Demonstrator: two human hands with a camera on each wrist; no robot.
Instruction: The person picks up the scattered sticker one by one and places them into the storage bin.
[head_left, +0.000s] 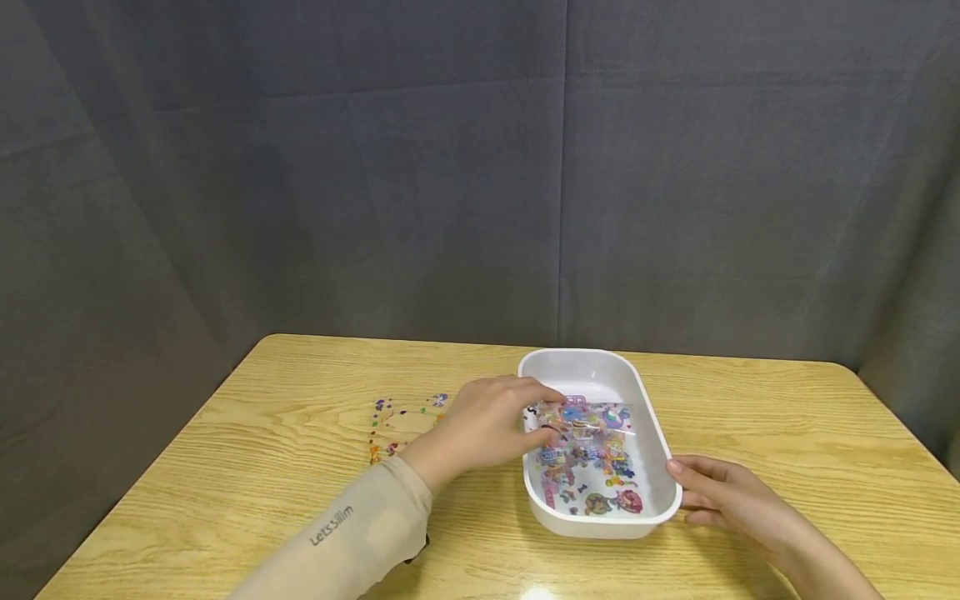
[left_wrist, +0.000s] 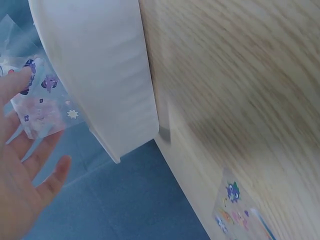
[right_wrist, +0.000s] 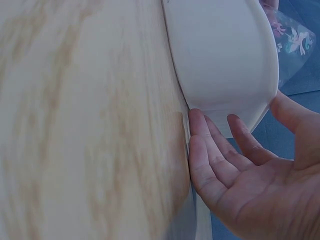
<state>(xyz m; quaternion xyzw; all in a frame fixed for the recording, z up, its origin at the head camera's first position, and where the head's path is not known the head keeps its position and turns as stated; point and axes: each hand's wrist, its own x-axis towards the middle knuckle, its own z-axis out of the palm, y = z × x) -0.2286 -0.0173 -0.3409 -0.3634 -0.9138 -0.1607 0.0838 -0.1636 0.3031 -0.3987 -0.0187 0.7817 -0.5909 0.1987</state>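
A white, round-cornered tray [head_left: 592,527] stands on the table. My left hand [head_left: 486,421] reaches over its left rim and pinches a clear plastic sheet printed with colourful pony stickers [head_left: 617,417]. In the left wrist view, the thumb lies on the front of this sheet [left_wrist: 47,102] and the fingers behind it. Beneath it, more printed stickers [head_left: 615,502] show on the tray's floor, partly covered. My right hand [head_left: 723,493] holds the tray's right side near the front corner. In the right wrist view, its thumb is at the rim and its fingertips touch the outer wall low down.
Another clear sticker sheet [head_left: 388,423] lies on the wooden table [head_left: 300,400] left of the tray, partly hidden by my left forearm. A dark grey curtain [head_left: 420,208] hangs behind the table's back edge.
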